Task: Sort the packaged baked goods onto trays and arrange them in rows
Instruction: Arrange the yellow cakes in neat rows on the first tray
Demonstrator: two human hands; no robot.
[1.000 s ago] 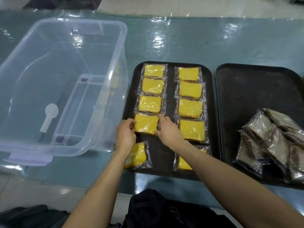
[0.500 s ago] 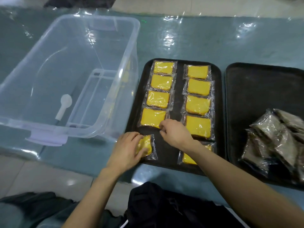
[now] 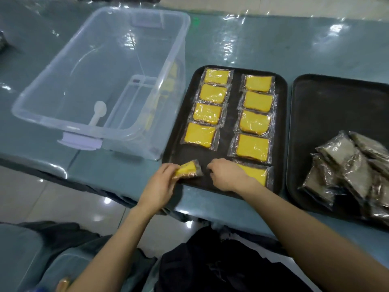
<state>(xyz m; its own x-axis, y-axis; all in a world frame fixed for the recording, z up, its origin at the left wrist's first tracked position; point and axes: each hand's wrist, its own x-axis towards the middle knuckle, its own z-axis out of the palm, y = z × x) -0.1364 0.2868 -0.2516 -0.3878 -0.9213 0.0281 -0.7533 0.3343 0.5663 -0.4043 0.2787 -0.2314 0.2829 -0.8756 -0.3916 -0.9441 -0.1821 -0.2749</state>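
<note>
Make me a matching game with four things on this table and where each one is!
Things:
1 scoop
2 brown packs
3 tilted yellow pack
4 bin

Places:
A piled on the right tray
B left of the left tray
C held by the left hand
D inside the bin

Pairs: 1-D, 2-A, 3-C, 4-B.

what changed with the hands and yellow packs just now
The left hand left the fourth left-column pack, dropped to the loose yellow pack and now grips it, tilted up. The right hand drew back toward the near edge of the tray. The rows, brown packs and clear bin stayed put.
</note>
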